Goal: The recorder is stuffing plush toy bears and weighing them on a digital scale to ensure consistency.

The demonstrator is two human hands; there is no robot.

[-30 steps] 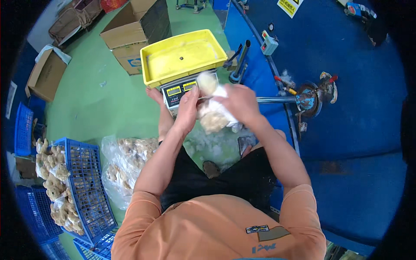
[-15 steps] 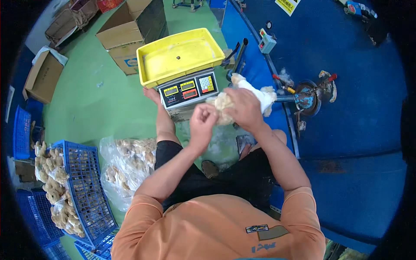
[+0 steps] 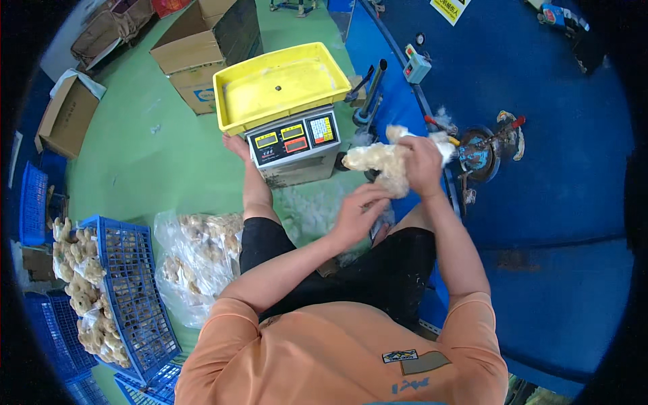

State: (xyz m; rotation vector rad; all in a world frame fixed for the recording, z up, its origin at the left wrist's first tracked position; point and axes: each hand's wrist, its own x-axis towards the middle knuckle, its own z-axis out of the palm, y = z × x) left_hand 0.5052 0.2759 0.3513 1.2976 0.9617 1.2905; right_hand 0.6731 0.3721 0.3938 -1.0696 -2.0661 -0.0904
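A cream, fuzzy plush toy (image 3: 372,158) with a white part is in front of me, its right end close to the metal nozzle (image 3: 452,143) on the blue machine (image 3: 547,196). My right hand (image 3: 424,167) is closed round the toy near its white part, with the palm side hidden. Just below, my left hand (image 3: 359,217) has its fingertips against the toy's lower limb. A gap shows between its thumb and fingers. The toy's left limb sticks out toward the scale (image 3: 297,145).
A yellow tray (image 3: 277,88) tops the scale. At left stand a blue crate (image 3: 135,283) of plush toys and a clear plastic bag (image 3: 196,270) with more. A cardboard box (image 3: 199,61) is behind. White fluff (image 3: 307,209) litters the green floor. A control box (image 3: 416,67) sits on the machine's edge.
The toy has shifted right and turned, its white part now nearer the nozzle. My right hand has moved right with it. My left hand went right and down, and its fingers have loosened.
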